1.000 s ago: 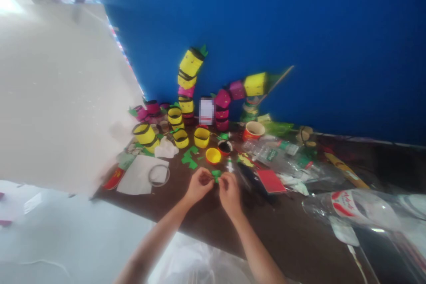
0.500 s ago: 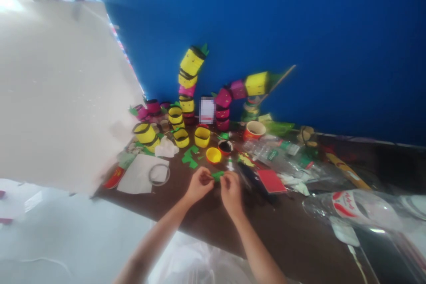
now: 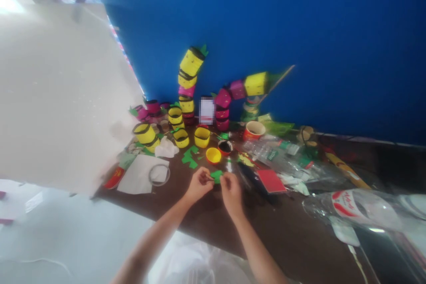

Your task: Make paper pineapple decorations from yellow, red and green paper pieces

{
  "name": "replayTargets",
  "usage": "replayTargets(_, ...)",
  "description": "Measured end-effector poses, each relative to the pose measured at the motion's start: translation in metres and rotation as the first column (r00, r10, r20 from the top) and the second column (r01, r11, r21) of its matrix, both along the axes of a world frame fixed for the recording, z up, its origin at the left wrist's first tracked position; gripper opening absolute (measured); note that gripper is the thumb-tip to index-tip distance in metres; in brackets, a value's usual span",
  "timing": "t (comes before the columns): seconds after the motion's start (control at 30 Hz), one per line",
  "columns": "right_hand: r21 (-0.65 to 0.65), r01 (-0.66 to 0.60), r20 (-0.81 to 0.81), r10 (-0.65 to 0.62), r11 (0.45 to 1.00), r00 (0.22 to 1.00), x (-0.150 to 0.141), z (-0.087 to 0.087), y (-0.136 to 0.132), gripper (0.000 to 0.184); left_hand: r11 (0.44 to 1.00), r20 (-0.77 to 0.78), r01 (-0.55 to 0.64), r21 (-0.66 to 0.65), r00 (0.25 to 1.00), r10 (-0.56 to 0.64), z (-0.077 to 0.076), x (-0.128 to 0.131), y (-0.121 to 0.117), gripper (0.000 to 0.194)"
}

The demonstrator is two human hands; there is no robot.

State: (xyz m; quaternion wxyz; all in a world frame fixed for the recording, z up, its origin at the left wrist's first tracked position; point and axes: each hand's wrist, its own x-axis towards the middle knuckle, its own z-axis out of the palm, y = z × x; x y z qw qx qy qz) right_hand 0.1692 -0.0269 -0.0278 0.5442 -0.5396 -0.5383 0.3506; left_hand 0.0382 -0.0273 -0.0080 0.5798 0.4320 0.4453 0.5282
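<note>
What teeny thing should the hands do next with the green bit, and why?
Maybe ease the right hand gently outward to flatten the green piece: the right fingers seem to pinch one edge, and the left hand is at the opposite edge, well placed to steady it. Blur hides any creases.

From your right hand [image 3: 231, 190], you have open table [image 3: 286, 226] at four o'clock, with the red card [image 3: 270, 181] blocking three and the cup [image 3: 213, 155] eleven, while from your left hand [image 3: 200, 182] a bare gap runs at nine o'clock before the ring [image 3: 159, 184], scraps [image 3: 190, 158] lying at eleven.
</note>
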Motion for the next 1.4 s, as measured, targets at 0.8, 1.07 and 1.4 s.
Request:
replayTargets(0.8,-0.216,-0.193,-0.179,0.155,0.957,0.971,0.02,0.016,0.002,0.018,0.991,-0.201,-0.022,0.132,0.978,0.049,0.0,-0.017,0.004,0.021)
replayTargets(1.07,-0.297,-0.13,-0.423,-0.008,0.946,0.906,0.022,0.006,0.008,0.028,0.935,-0.284,-0.274,0.223,0.9,0.331,0.009,-0.044,0.028,0.012)
replayTargets(1.4,-0.338,-0.126,-0.529,-0.078,0.933,0.845,0.022,0.008,0.007,0.031,0.654,-0.412,-0.609,0.448,0.508,0.756,0.028,-0.09,0.027,0.017)
